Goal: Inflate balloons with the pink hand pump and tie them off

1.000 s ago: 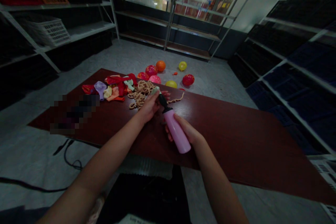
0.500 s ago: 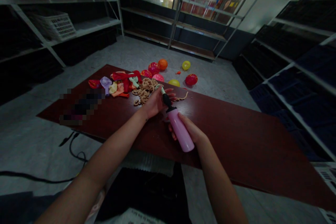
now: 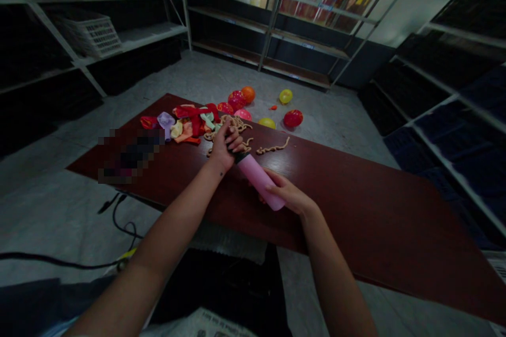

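A pink balloon pump (image 3: 261,181) with a black nozzle end lies slantwise above the table. My right hand (image 3: 288,190) is closed round the lower part of its pink body. My left hand (image 3: 226,146) wraps its curled fingers about the black nozzle end, which they mostly hide. Whether a pale green balloon sits on the nozzle under those fingers I cannot tell. Just behind my left hand is a heap of tan, uninflated long balloons (image 3: 237,124). One tan strand (image 3: 273,148) lies apart to the right. Flat balloons (image 3: 190,125) in several colours are piled farther left.
The dark red table (image 3: 356,205) stretches to the right. A pixelated dark object (image 3: 132,155) rests on its left end. Inflated balloons (image 3: 293,118) lie on the floor beyond. Metal shelves (image 3: 272,37) stand around, and a black cable (image 3: 55,259) runs at lower left.
The pump has shifted left and tilted flatter. My left hand, previously spread beside the nozzle with a pale green balloon there, has curled its fingers round it. My right hand has slid lower on the body.
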Demonstrator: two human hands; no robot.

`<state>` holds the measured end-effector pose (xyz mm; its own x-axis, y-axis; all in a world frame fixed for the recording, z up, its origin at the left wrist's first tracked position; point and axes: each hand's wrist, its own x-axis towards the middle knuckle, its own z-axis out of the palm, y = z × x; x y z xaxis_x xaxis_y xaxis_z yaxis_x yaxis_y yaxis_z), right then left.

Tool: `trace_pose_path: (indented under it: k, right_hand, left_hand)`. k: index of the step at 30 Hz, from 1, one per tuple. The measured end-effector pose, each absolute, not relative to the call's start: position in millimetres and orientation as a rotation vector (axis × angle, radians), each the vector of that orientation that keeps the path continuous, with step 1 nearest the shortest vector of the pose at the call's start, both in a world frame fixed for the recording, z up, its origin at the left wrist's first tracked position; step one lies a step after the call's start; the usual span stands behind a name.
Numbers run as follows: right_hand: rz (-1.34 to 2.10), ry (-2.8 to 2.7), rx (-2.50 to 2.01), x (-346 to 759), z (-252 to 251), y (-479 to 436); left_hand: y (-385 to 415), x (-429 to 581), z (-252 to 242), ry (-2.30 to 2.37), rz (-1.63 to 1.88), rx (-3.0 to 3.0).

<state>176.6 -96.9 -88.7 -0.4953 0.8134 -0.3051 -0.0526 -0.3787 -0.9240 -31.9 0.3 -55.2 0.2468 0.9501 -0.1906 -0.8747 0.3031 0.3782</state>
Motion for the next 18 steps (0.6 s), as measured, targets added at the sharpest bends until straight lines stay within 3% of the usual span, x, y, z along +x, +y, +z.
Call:
trace_pose_path:
  k: [18]
  right_hand:
    - [1.89,-1.255,-1.118,181.9,-88.8,-95.3]
  left_hand:
    - [4.2,-45.5,-54.7,0.452,1.346,0.225]
